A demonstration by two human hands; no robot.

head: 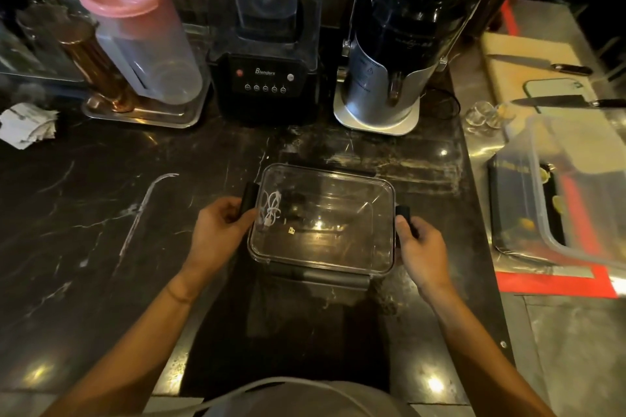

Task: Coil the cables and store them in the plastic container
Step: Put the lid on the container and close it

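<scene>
A clear plastic container with its lid on stands on the dark marble counter in front of me. Through the lid a coiled white cable shows at the left end, with a dark cable dimly beside it. My left hand grips the black latch flap on the container's left side. My right hand grips the black latch flap on the right side. Two more black flaps sit at the near and far edges.
Behind the container stand a black blender and a steel grinder. A pink-lidded jug rests on a tray at back left. Two knives and a large clear tub lie on the steel surface to the right.
</scene>
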